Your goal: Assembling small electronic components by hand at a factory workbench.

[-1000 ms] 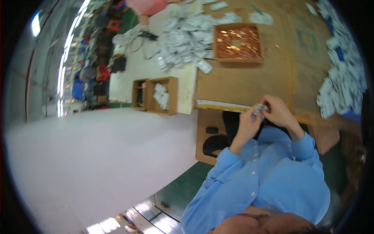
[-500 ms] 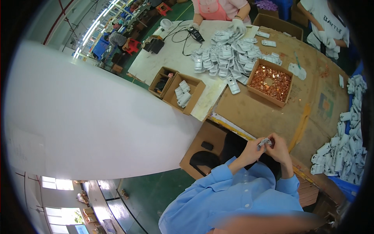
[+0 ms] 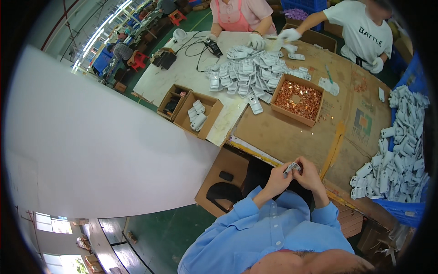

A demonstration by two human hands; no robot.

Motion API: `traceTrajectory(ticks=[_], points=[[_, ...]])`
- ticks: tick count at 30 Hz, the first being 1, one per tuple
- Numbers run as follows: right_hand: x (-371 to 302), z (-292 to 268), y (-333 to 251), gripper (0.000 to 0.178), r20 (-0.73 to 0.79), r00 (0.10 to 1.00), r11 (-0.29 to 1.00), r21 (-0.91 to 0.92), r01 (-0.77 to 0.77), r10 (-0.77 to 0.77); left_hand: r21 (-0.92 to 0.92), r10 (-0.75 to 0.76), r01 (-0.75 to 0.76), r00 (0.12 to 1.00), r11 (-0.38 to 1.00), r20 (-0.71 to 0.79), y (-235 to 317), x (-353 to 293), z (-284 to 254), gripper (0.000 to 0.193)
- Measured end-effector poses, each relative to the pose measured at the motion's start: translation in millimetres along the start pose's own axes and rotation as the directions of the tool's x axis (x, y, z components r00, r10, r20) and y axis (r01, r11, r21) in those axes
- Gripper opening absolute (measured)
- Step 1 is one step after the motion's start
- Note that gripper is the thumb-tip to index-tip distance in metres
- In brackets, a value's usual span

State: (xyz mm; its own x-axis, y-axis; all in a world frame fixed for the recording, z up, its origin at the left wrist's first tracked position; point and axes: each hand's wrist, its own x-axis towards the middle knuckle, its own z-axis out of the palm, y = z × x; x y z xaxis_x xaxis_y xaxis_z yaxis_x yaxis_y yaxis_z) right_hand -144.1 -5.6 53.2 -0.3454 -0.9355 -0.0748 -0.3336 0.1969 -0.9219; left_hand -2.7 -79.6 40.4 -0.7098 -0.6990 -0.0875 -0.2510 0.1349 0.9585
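In front of my blue shirt, at the table's near edge, a small white plastic housing [image 3: 291, 168] sits between my hands. My left hand [image 3: 277, 180] is closed round its left side. From the right, the fingers of my right hand [image 3: 308, 174] pinch the same housing; whether they hold a smaller part as well cannot be made out. Beyond them on the cardboard-covered table stands a cardboard box of small copper-coloured metal pieces [image 3: 299, 98]. A heap of similar white housings [image 3: 246, 68] lies behind and left of that box, with a single white housing [image 3: 255, 105] at its near edge.
A blue crate [image 3: 401, 211] heaped with white housings stands at the right. Two small cardboard boxes [image 3: 197, 116] sit at the table's left, beside a large white panel [image 3: 105, 141]. Across the table are two gloved co-workers, one reaching toward the heap with a gloved hand [image 3: 289, 34].
The view has shifted, moving the table and my hands left in the picture. The co-worker at the far right has stretched an arm toward the heap. My hands still grip the housing.
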Motion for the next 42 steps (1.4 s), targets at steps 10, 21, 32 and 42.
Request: traceTrajectory(ticks=[10, 21, 32, 42], points=[[-10, 6, -6, 0.018, -0.067, 0.997, 0.999, 0.049, -0.024, 0.028, -0.016, 0.02, -0.02, 1.0, 1.0, -0.016, 8, -7, -1, 0.028], [-10, 8, 6, 0.033, -0.34, 0.934, 0.993, -0.018, 0.114, -0.113, -0.5, -0.213, 0.152, 0.975, 0.852, -0.066, -37, 13, -38, 0.027], [3, 6, 70, 0.036, -0.617, 0.78, 0.904, -0.385, -0.185, -0.102, -0.476, -0.386, 0.14, 0.793, 0.868, -0.472, -55, 222, -233, 0.025], [0, 9, 77, 0.029, -0.653, 0.734, 0.87, -0.458, -0.183, -0.189, -0.201, -0.227, 0.161, 0.9, 0.966, -0.373, -67, 374, -357, 0.071]])
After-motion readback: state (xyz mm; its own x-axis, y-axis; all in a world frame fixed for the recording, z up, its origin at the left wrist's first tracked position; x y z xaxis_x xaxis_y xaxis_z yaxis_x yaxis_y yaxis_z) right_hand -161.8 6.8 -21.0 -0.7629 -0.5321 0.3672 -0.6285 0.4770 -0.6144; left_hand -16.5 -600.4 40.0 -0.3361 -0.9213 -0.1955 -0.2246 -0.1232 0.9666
